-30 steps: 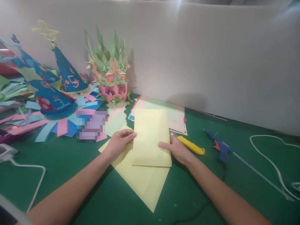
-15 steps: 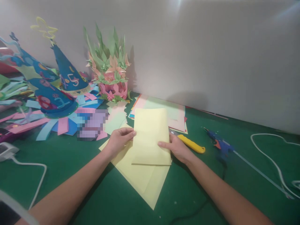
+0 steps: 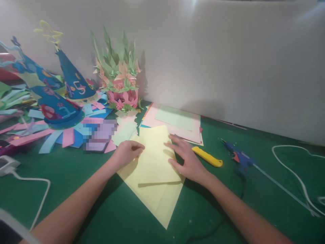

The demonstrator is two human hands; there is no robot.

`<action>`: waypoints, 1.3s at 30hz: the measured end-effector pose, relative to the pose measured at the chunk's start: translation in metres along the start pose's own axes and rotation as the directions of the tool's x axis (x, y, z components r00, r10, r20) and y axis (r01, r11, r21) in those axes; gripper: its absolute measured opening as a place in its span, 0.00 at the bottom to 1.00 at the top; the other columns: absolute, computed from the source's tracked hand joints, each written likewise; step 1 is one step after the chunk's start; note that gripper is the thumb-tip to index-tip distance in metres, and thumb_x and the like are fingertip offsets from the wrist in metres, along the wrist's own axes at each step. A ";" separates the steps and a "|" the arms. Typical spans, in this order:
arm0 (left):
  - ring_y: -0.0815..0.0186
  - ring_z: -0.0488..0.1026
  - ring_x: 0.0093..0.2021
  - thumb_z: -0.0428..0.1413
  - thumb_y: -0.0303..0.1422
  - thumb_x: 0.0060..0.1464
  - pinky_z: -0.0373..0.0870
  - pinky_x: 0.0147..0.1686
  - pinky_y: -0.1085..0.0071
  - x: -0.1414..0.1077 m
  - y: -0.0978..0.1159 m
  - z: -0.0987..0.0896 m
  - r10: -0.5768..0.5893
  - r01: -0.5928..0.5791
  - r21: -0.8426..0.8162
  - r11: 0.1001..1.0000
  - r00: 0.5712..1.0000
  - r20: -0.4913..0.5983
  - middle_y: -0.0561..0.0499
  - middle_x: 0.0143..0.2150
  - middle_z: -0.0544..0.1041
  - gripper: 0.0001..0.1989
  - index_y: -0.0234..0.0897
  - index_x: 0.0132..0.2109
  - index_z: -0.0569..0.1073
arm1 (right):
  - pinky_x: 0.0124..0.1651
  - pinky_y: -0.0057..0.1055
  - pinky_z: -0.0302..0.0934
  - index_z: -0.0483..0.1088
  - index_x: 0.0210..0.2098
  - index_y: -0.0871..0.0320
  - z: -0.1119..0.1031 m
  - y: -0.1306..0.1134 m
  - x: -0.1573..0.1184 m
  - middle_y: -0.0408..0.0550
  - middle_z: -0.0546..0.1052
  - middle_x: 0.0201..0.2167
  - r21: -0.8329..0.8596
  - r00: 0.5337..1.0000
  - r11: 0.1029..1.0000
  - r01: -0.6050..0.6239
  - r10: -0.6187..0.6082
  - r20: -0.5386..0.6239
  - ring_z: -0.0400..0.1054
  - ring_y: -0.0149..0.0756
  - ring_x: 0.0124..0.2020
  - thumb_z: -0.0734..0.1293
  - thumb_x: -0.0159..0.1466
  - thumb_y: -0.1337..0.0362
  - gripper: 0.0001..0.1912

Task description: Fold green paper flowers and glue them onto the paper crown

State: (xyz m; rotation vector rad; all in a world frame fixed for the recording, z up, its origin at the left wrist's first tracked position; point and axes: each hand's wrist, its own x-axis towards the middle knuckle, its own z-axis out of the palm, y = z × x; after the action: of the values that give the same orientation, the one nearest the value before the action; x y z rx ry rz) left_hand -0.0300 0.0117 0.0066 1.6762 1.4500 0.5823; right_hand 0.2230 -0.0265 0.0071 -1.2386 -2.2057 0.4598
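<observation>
A folded piece of yellow paper lies low over larger yellow sheets on the green table. My left hand pinches its left edge between thumb and fingers. On the other side, my right hand is spread open at the paper's right edge, fingertips over or lightly against the surface; whether they touch it I cannot tell. Just right of that hand lies a yellow box cutter, its front end partly hidden behind the fingers.
A blue hot glue gun with a long glue stick lies at right, near a white cable. Coloured paper is stacked at the wall. Blue cone hats, a paper-flower pineapple shape and a blurred phone stand or lie left.
The folded paper has come down and slightly left, onto the yellow sheets. My right hand has let go of its edge and spread its fingers; my left hand still pinches it.
</observation>
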 end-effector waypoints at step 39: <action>0.62 0.71 0.29 0.57 0.39 0.41 0.61 0.28 0.71 0.000 0.001 -0.003 -0.025 0.032 0.112 0.993 0.998 -0.065 0.53 0.27 0.76 0.19 0.36 0.41 0.75 | 0.63 0.49 0.31 0.60 0.57 0.45 -0.001 -0.004 0.001 0.40 0.62 0.59 -0.026 0.878 0.981 0.192 -0.160 0.452 0.46 0.38 0.63 0.53 0.67 0.63 0.19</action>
State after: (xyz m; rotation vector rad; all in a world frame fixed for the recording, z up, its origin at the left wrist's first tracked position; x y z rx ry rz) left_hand -0.0320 0.0128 0.0096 1.7350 1.5758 0.5511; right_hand 0.2205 -0.0276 0.0100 -1.0254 -2.7173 0.6511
